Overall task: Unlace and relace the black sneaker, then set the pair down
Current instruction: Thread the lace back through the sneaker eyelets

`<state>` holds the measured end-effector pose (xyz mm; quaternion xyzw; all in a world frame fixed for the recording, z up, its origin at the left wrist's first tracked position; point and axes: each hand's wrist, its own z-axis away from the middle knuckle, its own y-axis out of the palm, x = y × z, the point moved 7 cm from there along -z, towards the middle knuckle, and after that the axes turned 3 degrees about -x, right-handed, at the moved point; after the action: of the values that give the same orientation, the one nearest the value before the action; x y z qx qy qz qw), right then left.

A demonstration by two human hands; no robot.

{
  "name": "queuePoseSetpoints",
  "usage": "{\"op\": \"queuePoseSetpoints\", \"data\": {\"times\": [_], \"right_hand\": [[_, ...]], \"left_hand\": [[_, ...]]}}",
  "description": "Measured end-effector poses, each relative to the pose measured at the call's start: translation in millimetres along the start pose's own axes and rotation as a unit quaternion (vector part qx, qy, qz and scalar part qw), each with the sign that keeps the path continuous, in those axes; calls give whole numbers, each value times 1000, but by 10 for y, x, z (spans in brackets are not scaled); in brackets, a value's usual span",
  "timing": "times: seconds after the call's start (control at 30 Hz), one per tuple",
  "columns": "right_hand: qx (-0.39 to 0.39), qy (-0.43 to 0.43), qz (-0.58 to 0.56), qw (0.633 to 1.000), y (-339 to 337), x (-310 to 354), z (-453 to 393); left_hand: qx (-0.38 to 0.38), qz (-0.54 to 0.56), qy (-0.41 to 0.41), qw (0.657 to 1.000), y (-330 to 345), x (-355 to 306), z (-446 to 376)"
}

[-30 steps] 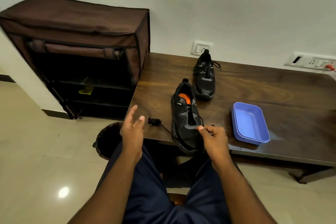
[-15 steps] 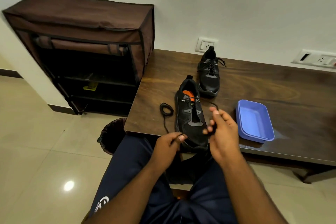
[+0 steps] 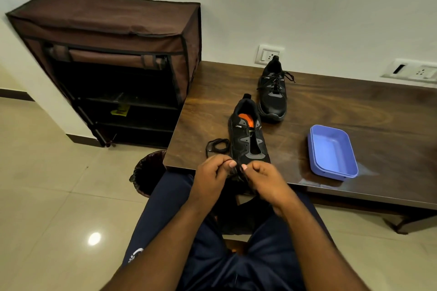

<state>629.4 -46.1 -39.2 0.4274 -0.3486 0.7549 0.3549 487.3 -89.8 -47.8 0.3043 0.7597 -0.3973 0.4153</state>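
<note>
A black sneaker [image 3: 247, 139] with an orange insole and bare eyelets stands at the near edge of the wooden table [image 3: 354, 111], toe toward me. Its loose black lace [image 3: 217, 145] lies coiled on the table just left of it. My left hand [image 3: 212, 173] and my right hand [image 3: 264, 178] meet over the toe, each pinching the black lace between thumb and fingertips. My hands hide the toe itself. The second black sneaker [image 3: 273, 94], laced and tied, stands farther back near the wall.
A blue plastic tray [image 3: 331, 151] lies on the table to the right. A brown fabric shoe rack [image 3: 113, 66] stands left of the table. A dark bin [image 3: 149, 172] sits on the floor under the table's left corner. Wall sockets [image 3: 268, 54] are behind.
My left hand came down from mid-air to the lace, and both hands drew together over the sneaker's toe. The lace coil shifted beside the sneaker.
</note>
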Motion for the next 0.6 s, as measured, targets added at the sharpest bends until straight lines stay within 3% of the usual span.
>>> {"op": "queuePoseSetpoints", "data": {"times": [0.1, 0.17, 0.27, 0.33, 0.37, 0.43, 0.5, 0.53, 0.6], "right_hand": [[-125, 9, -179, 976, -392, -1, 16], [-153, -63, -226, 960, -551, 106, -1], [-20, -136, 9, 990, -192, 202, -54], [38, -162, 150, 975, 77, 104, -89], [15, -151, 133, 979, 70, 62, -121], [-120, -88, 1, 989, -261, -78, -194], [-277, -33, -157, 947, -739, -279, -189], [-321, -17, -207, 924, -898, -343, -174], [-285, -4, -282, 916, -847, -331, -196]], "left_hand": [[-62, 13, -49, 997, -362, 175, -31], [-32, 7, -52, 998, -369, 183, -22], [35, 6, -18, 999, -107, -10, -41], [48, 15, 1, 999, -32, -113, -94], [48, 15, 2, 999, -65, -120, -124], [28, 8, -16, 999, -247, -30, -174], [-14, -2, -45, 999, -504, 141, -176], [-37, 2, -62, 997, -601, 214, -161], [-55, 18, -91, 994, -628, 265, -122]]}}
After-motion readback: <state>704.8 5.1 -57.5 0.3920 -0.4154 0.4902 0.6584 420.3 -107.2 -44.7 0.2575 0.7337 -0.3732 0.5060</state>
